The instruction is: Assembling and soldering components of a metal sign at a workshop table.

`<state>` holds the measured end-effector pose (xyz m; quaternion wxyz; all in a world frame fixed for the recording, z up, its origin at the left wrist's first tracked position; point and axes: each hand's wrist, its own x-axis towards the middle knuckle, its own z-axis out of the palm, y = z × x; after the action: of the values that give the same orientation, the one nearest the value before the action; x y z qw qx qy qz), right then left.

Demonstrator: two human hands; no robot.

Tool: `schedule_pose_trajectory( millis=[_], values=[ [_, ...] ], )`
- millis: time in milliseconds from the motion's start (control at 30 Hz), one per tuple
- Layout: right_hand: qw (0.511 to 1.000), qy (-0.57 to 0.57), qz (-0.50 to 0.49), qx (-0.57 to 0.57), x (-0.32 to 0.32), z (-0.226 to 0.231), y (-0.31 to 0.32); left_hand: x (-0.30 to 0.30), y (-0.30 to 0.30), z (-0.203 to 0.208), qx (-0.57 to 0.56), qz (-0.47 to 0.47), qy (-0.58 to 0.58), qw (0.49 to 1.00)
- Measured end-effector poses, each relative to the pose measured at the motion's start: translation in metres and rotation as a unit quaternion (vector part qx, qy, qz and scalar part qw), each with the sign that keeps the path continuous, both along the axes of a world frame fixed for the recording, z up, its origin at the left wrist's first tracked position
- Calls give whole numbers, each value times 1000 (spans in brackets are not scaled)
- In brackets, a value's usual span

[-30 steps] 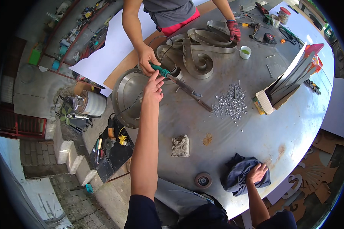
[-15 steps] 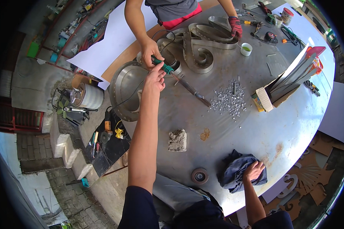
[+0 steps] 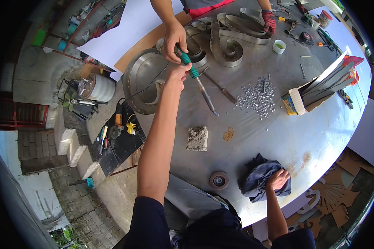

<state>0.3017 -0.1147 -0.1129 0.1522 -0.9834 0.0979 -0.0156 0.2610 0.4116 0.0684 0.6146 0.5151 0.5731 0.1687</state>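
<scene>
My left hand (image 3: 178, 75) pinches the green handle of a soldering iron (image 3: 202, 92) near its shaft. A co-worker's bare hand (image 3: 174, 43) holds the upper end of the same handle. The iron slants down to the right, its bent tip over the metal table. My right hand (image 3: 277, 179) rests closed on a bunched dark cloth (image 3: 255, 178) near the table's front edge. Behind the iron lies a thin metal tool with a short crosspiece (image 3: 221, 88). Small shiny metal bits (image 3: 259, 99) are scattered to its right.
Curled sheet-metal shapes (image 3: 232, 54) stand at the back, where the co-worker's gloved hand (image 3: 269, 21) rests. A pale rough block (image 3: 197, 139) and a round disc (image 3: 219, 180) sit nearer me. Rightward stands a box of metal strips (image 3: 295, 101); a white cup (image 3: 279, 46) is farther back.
The soldering iron has swung steeper, its tip moving left and away from the thin tool. My left hand and the co-worker's hand have shifted right with it. My right hand stays on the cloth.
</scene>
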Motion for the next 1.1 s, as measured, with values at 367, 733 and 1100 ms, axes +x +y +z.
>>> schedule_pose_trajectory(
  millis=[367,733,1100],
  values=[
    [1000,-11,-3,2,1,2,1,-66,-42,-29,-19,46,56,997],
    [1000,-13,2,9,-2,3,3,-191,-42,-80,-209,59,26,976],
    [1000,-9,1,-13,1,-3,0,-223,-89,-88,-205,245,-104,942]
  ],
)
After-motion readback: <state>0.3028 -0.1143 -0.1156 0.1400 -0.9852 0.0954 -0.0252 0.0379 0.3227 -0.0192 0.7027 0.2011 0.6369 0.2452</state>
